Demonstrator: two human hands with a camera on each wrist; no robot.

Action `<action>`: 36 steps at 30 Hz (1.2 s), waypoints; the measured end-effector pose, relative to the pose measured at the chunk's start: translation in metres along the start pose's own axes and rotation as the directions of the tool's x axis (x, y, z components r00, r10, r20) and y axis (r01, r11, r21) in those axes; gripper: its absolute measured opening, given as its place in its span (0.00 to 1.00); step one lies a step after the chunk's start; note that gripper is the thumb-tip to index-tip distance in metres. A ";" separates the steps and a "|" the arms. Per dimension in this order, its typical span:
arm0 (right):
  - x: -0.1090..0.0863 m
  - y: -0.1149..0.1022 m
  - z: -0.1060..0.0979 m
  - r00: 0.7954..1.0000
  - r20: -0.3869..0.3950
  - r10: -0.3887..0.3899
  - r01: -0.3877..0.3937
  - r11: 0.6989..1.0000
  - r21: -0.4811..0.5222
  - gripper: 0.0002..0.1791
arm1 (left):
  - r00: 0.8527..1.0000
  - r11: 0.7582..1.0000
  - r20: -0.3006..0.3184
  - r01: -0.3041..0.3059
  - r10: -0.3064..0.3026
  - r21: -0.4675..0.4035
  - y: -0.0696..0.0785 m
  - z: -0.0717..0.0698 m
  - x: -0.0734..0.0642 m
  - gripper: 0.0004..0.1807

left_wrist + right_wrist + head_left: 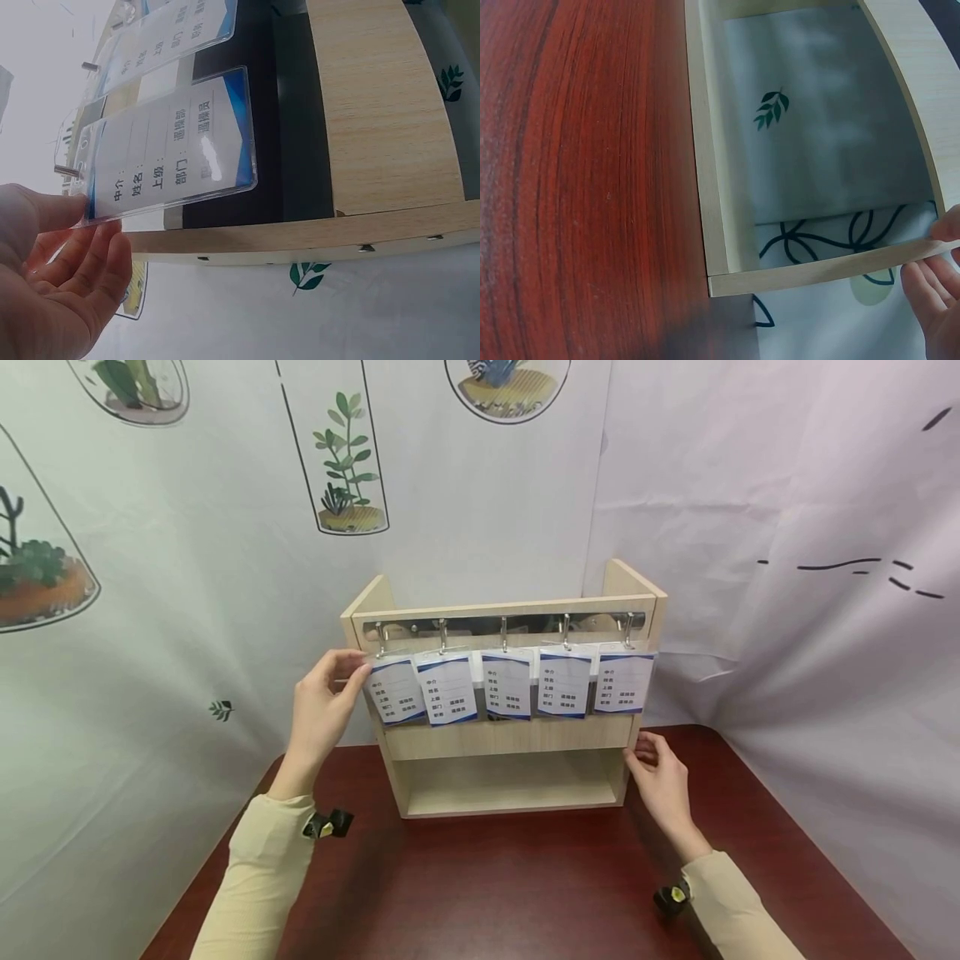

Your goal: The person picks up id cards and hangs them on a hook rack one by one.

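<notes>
A light wooden rack stands on the table, with a metal strip of hooks along its upper front. Several clear-sleeved name badges hang in a row from the hooks. My left hand pinches the upper outer corner of the leftmost badge, thumb in front and fingers behind; in the left wrist view that badge tilts away from the board. At the rack's right side, my right hand holds the side panel's front edge. The right wrist view has the thumb on that panel and fingers along its outer face.
The dark red table extends in front of the rack. Below the badges is an open wooden compartment. White cloth with plant drawings hangs behind and at both sides. A black wrist camera is on the left sleeve.
</notes>
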State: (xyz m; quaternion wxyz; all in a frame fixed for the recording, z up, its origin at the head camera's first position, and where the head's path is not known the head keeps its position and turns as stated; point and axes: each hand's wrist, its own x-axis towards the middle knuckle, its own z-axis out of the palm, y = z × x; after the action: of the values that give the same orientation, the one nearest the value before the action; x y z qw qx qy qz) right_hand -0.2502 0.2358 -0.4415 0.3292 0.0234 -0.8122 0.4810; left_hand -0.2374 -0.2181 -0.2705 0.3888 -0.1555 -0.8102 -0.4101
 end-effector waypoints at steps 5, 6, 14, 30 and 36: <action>-0.001 0.000 0.000 1.000 0.007 0.003 -0.003 1.000 0.007 0.18 | 1.000 1.000 0.004 0.029 -0.029 0.002 -0.005 -0.001 -0.006 0.13; -0.001 0.000 0.000 1.000 0.007 0.004 -0.004 1.000 0.010 0.18 | 0.999 0.999 0.007 0.035 -0.035 0.003 -0.007 -0.001 -0.007 0.14; 0.000 0.000 0.000 1.000 -0.006 0.002 -0.002 1.000 0.019 0.18 | 0.997 0.998 0.024 0.069 -0.069 0.008 -0.015 0.002 -0.019 0.16; 0.001 0.000 0.000 1.000 -0.009 0.001 -0.001 1.000 0.012 0.18 | 0.990 0.995 0.096 0.104 -0.104 0.006 -0.028 0.011 -0.036 0.14; 0.001 0.000 0.001 1.000 -0.004 0.000 0.000 1.000 0.017 0.17 | 0.989 0.994 0.101 0.108 -0.107 -0.006 -0.031 0.012 -0.041 0.14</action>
State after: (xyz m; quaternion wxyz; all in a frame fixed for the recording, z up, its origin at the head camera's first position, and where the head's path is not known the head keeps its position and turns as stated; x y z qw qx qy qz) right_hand -0.2514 0.2357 -0.4410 0.3307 0.0251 -0.8075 0.4878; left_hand -0.2346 -0.2248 -0.3225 0.3241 -0.1342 -0.8337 -0.4266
